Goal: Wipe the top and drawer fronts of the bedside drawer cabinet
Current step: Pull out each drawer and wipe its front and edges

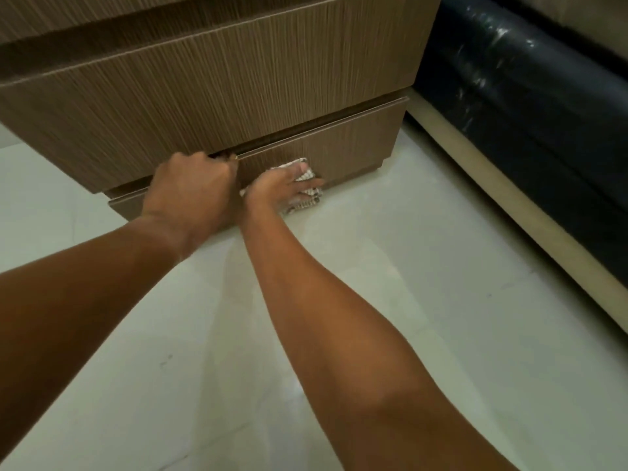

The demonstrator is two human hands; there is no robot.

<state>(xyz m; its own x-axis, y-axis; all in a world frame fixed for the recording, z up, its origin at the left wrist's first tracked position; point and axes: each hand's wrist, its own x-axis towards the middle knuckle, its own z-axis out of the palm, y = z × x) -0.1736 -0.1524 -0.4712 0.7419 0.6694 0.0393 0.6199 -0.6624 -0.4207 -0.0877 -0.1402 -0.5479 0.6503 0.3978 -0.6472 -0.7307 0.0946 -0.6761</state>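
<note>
Bottom drawer [353, 147]: front wipe.
Left hand [193, 185] grasps its top edge; right hand [282, 188], fingers flat, presses cloth [307, 195] on front; interior unseen.

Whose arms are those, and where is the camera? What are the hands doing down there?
The camera sits on a person's head and looks down, so you see their own two arms. They face a brown wooden cabinet standing on a pale floor. The left hand curls its fingers over the top edge of the bottom drawer. The right hand presses a checked cloth flat against that drawer's front, to wipe it. On the right lies something dark wrapped in shiny plastic.
</note>
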